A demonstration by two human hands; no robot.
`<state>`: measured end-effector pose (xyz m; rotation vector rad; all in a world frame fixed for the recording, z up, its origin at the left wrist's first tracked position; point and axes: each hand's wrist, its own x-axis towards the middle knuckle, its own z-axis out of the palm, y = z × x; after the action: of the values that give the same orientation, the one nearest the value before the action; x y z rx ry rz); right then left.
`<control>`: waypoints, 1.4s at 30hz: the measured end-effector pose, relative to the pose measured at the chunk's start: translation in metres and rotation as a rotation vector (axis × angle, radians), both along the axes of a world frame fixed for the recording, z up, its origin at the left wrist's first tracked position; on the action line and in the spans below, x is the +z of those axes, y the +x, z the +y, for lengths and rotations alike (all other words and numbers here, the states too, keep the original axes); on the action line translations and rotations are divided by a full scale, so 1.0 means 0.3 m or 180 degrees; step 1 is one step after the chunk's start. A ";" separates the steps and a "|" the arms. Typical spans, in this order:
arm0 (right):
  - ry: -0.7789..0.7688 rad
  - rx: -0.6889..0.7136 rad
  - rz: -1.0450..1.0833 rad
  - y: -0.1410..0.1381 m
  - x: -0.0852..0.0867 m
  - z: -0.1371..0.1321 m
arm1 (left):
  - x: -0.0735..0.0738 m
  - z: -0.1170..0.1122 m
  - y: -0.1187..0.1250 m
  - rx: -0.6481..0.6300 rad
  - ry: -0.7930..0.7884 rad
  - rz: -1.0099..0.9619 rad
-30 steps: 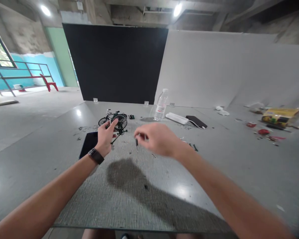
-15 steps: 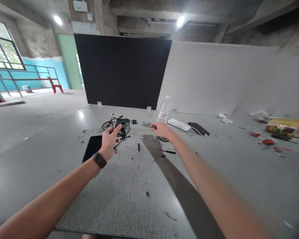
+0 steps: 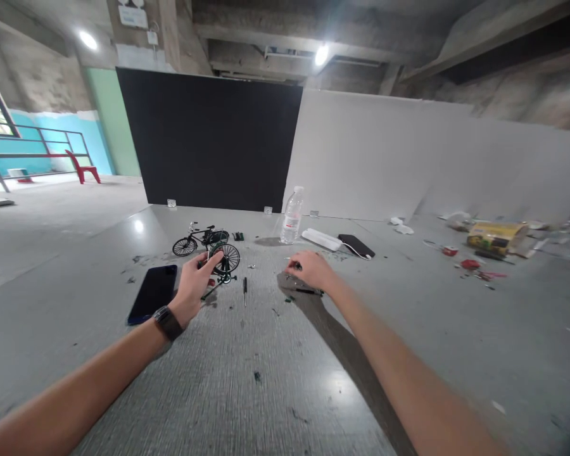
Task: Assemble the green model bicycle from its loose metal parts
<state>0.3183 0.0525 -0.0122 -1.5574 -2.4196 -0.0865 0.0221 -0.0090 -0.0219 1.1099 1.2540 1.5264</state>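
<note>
My left hand (image 3: 193, 278) is closed round a partly built model bicycle (image 3: 227, 272), with a spoked wheel and dark green frame parts showing beyond the fingers. Right of it, low over the table, my right hand (image 3: 311, 268) has its fingertips pinched together. Something small and dark shows at those fingers, too small to make out. A finished-looking black model bicycle (image 3: 202, 238) stands just behind my left hand. Between the hands lies a small screwdriver (image 3: 245, 290), and a second dark, thin tool (image 3: 308, 291) lies under my right hand.
A phone (image 3: 154, 294) lies left of my left hand. Behind my right hand are a plastic bottle (image 3: 292, 218), a white case (image 3: 322, 239) and a black power bank (image 3: 356, 246) with a cable. Farther right sit a yellow packet (image 3: 496, 239) and red bits.
My right hand has come down nearer the table, over the spot where a small wheel showed. The left hand still holds the model. The view has turned slightly right.
</note>
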 end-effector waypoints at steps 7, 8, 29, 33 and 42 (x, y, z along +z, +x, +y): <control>-0.0148 -0.0287 -0.0125 -0.058 -0.005 -0.013 | -0.011 -0.008 0.019 -0.0132 0.0037 0.0009; -0.0167 -0.0326 -0.0141 -0.059 -0.004 -0.013 | -0.013 -0.009 0.021 -0.0156 0.0049 0.0017; -0.0253 -0.0745 -0.0271 -0.105 0.017 -0.030 | -0.012 -0.012 0.040 -0.0297 0.0126 0.0055; -0.0008 -0.0470 0.0052 -0.148 0.025 -0.052 | -0.004 -0.007 0.034 -0.0268 0.0189 0.0051; 0.0102 0.0369 0.1112 -0.210 0.088 -0.089 | -0.014 0.004 0.028 -0.0364 0.0274 0.0069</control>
<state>0.2553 0.0259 0.0142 -1.2906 -2.2125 0.1553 0.0305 -0.0077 -0.0260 1.2357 1.1284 1.4972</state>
